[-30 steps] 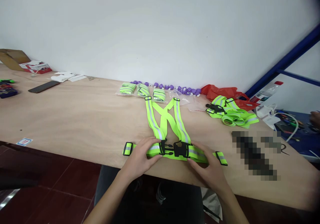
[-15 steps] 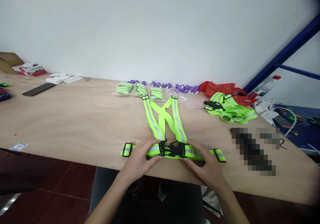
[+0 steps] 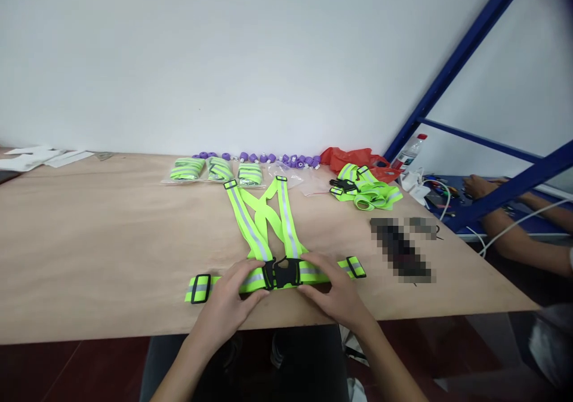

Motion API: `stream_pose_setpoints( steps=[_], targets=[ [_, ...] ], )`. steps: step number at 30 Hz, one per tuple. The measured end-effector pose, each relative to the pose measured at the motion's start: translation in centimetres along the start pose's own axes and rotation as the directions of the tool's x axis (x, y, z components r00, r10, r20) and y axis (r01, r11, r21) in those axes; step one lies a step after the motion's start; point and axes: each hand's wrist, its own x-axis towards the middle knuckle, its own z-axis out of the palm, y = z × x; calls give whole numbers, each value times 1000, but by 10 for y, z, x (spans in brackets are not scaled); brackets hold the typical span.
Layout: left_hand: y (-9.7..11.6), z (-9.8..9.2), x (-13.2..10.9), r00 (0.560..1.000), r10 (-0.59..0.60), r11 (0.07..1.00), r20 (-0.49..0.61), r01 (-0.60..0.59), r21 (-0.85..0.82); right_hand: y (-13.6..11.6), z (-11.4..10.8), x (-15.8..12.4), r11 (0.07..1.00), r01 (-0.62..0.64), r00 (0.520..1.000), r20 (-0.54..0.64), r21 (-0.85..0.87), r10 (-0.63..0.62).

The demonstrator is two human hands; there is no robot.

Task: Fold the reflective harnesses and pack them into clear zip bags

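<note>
A neon-yellow reflective harness vest (image 3: 286,211) with grey stripes lies spread on the wooden table, its shoulder straps crossing toward the back. At its waist, the two halves of a black side-release buckle (image 3: 286,273) sit together. My left hand (image 3: 233,297) grips the left buckle half and its strap between thumb and fingers. From the other side, my right hand (image 3: 335,291) grips the right half the same way. Black adjuster slides show beyond each hand, one on the left (image 3: 201,288) and one on the right (image 3: 356,267).
Bagged folded vests (image 3: 187,169) line the back near several purple caps (image 3: 301,162). Another loose vest (image 3: 369,190) lies at the right before a red plastic bag (image 3: 353,160). A blurred-out dark object (image 3: 400,249) is nearby. Past a blue frame (image 3: 514,187), another person's arms show.
Both hands have pushed the buckle halves together; the gap between them has closed. The view has swung to the right, bringing another person's arms into sight.
</note>
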Motion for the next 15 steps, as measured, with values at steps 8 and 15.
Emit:
stream_pose_setpoints(
  steps=[8,15],
  targets=[
    [-6,7,2,997,72,996,-16,-71,49,-4,0,0,1000,-25,1000,-3,-6,25],
    [-7,14,3,996,87,984,-2,-86,155,-3,4,1,998,18,1000,1,-67,-18]
  ],
)
